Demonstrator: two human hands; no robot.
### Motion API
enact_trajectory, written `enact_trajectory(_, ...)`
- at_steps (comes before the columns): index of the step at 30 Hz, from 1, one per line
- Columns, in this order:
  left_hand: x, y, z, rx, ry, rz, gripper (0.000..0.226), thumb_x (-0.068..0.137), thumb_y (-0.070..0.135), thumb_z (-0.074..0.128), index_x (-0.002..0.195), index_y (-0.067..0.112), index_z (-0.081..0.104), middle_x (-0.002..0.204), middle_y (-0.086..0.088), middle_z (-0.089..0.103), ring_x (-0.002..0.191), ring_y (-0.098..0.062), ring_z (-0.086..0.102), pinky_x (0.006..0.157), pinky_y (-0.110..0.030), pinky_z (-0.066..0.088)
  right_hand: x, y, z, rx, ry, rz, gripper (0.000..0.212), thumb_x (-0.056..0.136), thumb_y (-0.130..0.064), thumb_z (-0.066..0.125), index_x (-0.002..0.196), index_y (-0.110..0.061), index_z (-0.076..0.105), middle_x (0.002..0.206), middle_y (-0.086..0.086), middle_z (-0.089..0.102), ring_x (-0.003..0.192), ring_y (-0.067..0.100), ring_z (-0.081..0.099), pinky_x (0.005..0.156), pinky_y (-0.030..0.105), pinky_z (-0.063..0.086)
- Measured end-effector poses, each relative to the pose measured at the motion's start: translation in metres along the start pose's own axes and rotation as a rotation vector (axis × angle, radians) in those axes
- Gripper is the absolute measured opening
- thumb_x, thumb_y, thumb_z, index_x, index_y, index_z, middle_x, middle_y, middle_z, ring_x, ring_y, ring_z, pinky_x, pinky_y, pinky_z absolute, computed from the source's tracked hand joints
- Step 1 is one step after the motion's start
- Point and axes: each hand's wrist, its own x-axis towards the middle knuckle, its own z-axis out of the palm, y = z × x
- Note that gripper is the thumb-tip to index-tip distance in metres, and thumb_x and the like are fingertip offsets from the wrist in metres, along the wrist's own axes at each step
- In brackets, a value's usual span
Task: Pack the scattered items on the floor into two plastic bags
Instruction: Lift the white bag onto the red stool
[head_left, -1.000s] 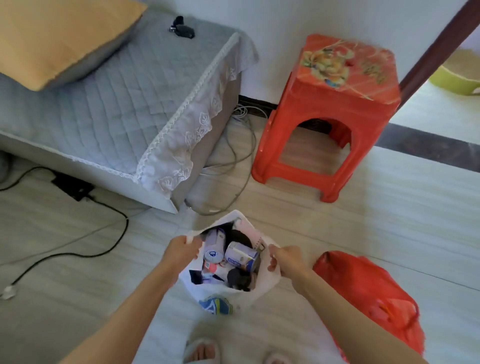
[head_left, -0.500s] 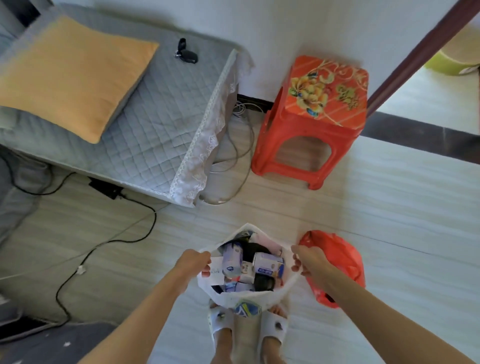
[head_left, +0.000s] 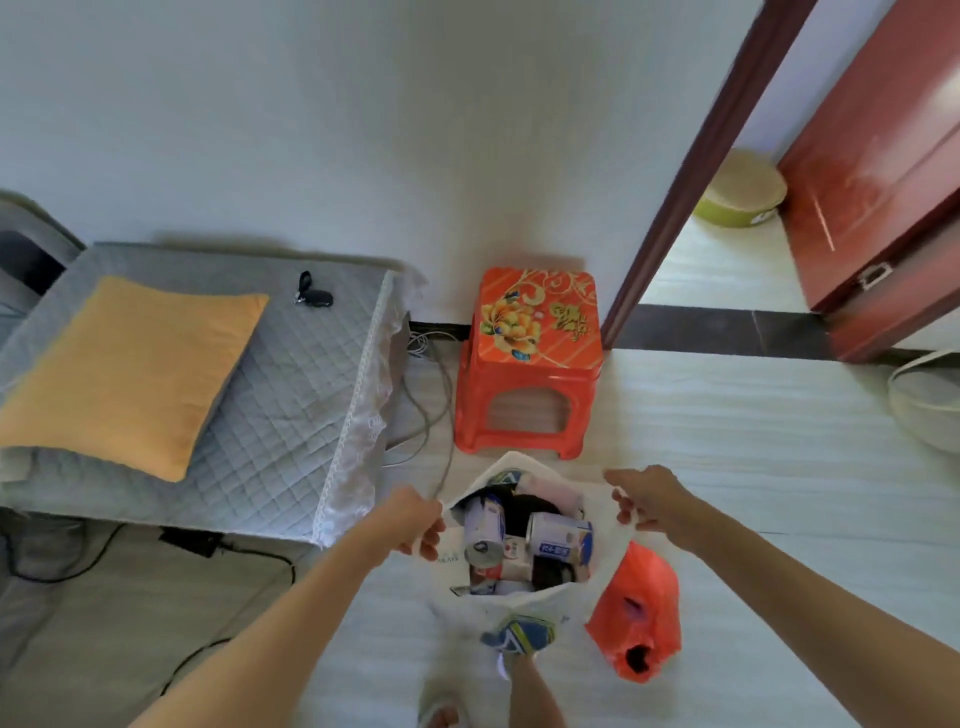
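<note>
Pinching one rim of the white printed plastic bag (head_left: 519, 605), the left hand (head_left: 410, 525) pulls against the right hand (head_left: 649, 501), which grips the opposite rim, so the mouth stays wide over the pale floor (head_left: 753, 441). Small white cans and cartons (head_left: 558, 540) sit inside. Just right, touching it, lies the crumpled red plastic bag (head_left: 636, 618), apparently filled already.

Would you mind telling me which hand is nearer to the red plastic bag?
Right. The right hand grips the white bag rim just above the red plastic bag; the left hand holds the opposite rim.
</note>
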Motion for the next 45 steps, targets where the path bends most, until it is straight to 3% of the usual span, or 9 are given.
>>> enact_trajectory(4,-0.004,0.08,-0.025,-0.009,0.057,0.07,0.022,0.09,0.009,0.041,0.074,0.003,0.054,0.056,-0.003,0.057,0.034,-0.009,0.056,0.04,-0.015,0.044,0.0,-0.06,-0.057,0.051,-0.034,-0.067,0.024,0.088,-0.026,0.056,0.078,-0.004,0.052,0.063,0.007,0.051,0.053,0.018,0.05,0.066,0.03,0.042)
enact_trajectory(13,0.019,0.232,-0.079,-0.133,0.247,0.16,0.03,0.096,0.009,0.037,0.071,0.004,0.052,0.054,-0.004,0.055,0.031,-0.008,0.055,0.036,-0.015,0.039,0.026,-0.193,-0.155,0.3,-0.113,-0.159,0.026,0.09,-0.029,0.058,0.077,-0.007,0.053,0.06,0.007,0.047,0.056,0.019,0.045,0.06,0.026,0.038)
enact_trajectory(17,0.044,0.282,-0.101,-0.237,0.272,0.241,0.032,0.097,0.01,0.034,0.071,0.003,0.051,0.061,-0.006,0.055,0.034,-0.008,0.058,0.054,-0.024,0.044,0.058,-0.241,-0.179,0.362,-0.118,-0.214,0.034,0.089,-0.04,0.057,0.078,-0.009,0.051,0.06,0.004,0.046,0.057,0.018,0.048,0.066,0.029,0.041)
enact_trajectory(20,0.068,0.317,-0.12,-0.278,0.248,0.244,0.033,0.098,0.01,0.034,0.072,0.001,0.053,0.063,-0.009,0.058,0.04,-0.012,0.061,0.058,-0.027,0.05,0.087,-0.271,-0.192,0.377,-0.085,-0.246,0.038,0.088,-0.043,0.057,0.073,-0.009,0.05,0.058,0.002,0.046,0.056,0.016,0.048,0.057,0.025,0.038)
enact_trajectory(24,0.114,0.364,-0.137,-0.285,0.259,0.225,0.032,0.097,0.005,0.036,0.07,0.0,0.052,0.059,-0.012,0.058,0.033,-0.012,0.058,0.042,-0.02,0.049,0.13,-0.31,-0.192,0.291,-0.02,-0.275,0.04,0.086,-0.049,0.057,0.077,-0.01,0.053,0.064,0.002,0.052,0.065,0.017,0.054,0.063,0.026,0.038)
enact_trajectory(28,0.164,0.382,-0.142,-0.257,0.195,0.148,0.031,0.096,0.005,0.037,0.068,0.0,0.052,0.038,-0.004,0.057,0.032,-0.013,0.057,0.055,-0.028,0.046,0.173,-0.329,-0.185,0.244,0.021,-0.227,0.042,0.086,-0.05,0.056,0.079,-0.008,0.055,0.066,0.004,0.056,0.072,0.021,0.056,0.082,0.034,0.048)
enact_trajectory(32,0.2,0.4,-0.151,-0.222,0.201,0.126,0.03,0.094,0.003,0.038,0.067,0.001,0.052,0.038,-0.005,0.057,0.038,-0.015,0.057,0.053,-0.027,0.04,0.198,-0.347,-0.18,0.146,0.024,-0.198,0.042,0.087,-0.047,0.054,0.082,-0.006,0.056,0.076,0.008,0.056,0.079,0.022,0.052,0.081,0.032,0.046)
enact_trajectory(36,0.221,0.417,-0.161,-0.247,0.169,0.11,0.032,0.094,0.005,0.038,0.067,0.001,0.054,0.036,-0.003,0.057,0.036,-0.013,0.058,0.055,-0.029,0.045,0.213,-0.363,-0.176,0.049,0.041,-0.191,0.04,0.09,-0.044,0.051,0.084,-0.004,0.056,0.085,0.011,0.055,0.085,0.02,0.052,0.097,0.037,0.045)
enact_trajectory(45,0.224,0.401,-0.143,0.031,0.251,0.287,0.027,0.095,0.02,0.043,0.068,0.017,0.048,0.063,0.003,0.057,0.065,-0.016,0.054,0.06,-0.024,0.038,0.228,-0.36,-0.161,-0.034,0.026,-0.165,0.029,0.092,-0.019,0.05,0.065,-0.009,0.05,0.07,0.004,0.055,0.074,0.018,0.054,0.085,0.031,0.048)
